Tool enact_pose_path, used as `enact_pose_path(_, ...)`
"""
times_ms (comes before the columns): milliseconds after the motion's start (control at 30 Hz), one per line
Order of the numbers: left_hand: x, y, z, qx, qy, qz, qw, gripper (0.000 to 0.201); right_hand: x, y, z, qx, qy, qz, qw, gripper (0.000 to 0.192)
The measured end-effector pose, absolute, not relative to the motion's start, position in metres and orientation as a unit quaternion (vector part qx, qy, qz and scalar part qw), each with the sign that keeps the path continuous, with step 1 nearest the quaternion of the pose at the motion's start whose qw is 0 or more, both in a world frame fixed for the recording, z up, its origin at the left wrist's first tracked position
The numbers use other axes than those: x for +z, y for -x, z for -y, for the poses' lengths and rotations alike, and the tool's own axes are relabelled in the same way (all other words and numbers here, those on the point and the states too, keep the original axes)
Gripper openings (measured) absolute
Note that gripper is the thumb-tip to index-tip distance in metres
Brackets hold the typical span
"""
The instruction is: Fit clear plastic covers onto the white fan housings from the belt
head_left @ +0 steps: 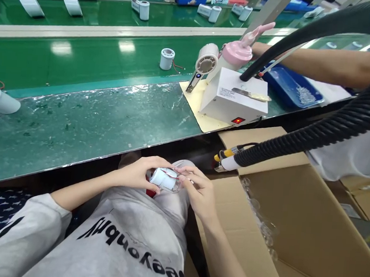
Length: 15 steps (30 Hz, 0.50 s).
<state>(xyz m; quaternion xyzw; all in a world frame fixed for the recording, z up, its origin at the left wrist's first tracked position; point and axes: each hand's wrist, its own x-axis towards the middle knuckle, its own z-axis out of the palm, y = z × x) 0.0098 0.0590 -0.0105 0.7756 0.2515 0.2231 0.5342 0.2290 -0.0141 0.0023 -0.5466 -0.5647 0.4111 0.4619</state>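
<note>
Over my lap, my left hand point(144, 171) is wrapped round a light-blue cylindrical fan housing point(163, 178), which lies on its side. A thin red wire runs along the housing. At its right end is a clear plastic cover point(177, 188), gripped by the fingers of my right hand point(197, 188). The cover surrounds part of the housing; how far it reaches is hard to tell behind my fingers.
A green bench point(86, 122) runs ahead, with a conveyor behind carrying several blue housings point(167, 59). A white powered box point(231, 95), handheld fan point(206, 61) and pink-lidded bottle point(237, 53) stand right. A black hose point(287, 142) hangs over an open carton point(294, 215) with clear pieces. A co-worker's arm point(322, 64) reaches in.
</note>
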Motion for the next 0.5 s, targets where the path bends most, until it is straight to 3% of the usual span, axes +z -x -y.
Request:
enact_pose_path(100,-0.006,-0.011,-0.054,0.213,-0.733,-0.264,0.590,0.069,0.001,-0.234,0.014,0.442,0.508,0.563,0.478,0.035)
enact_pose_path(200,-0.007,-0.011,-0.046,0.224,-0.635,-0.296,0.678,0.071,-0.001,-0.241,0.019,0.416,0.463,0.642,0.448,0.011)
enact_pose_path(300,-0.008,-0.008,-0.041,0.215,-0.567,-0.303,0.735,0.074,-0.004,-0.245,0.026,0.344,0.434,0.727,0.406,0.038)
enact_pose_path(500,0.002,-0.002,-0.043,0.189,-0.649,-0.274,0.684,0.084,0.000,-0.247,0.032,0.335,0.426,0.737,0.403,0.041)
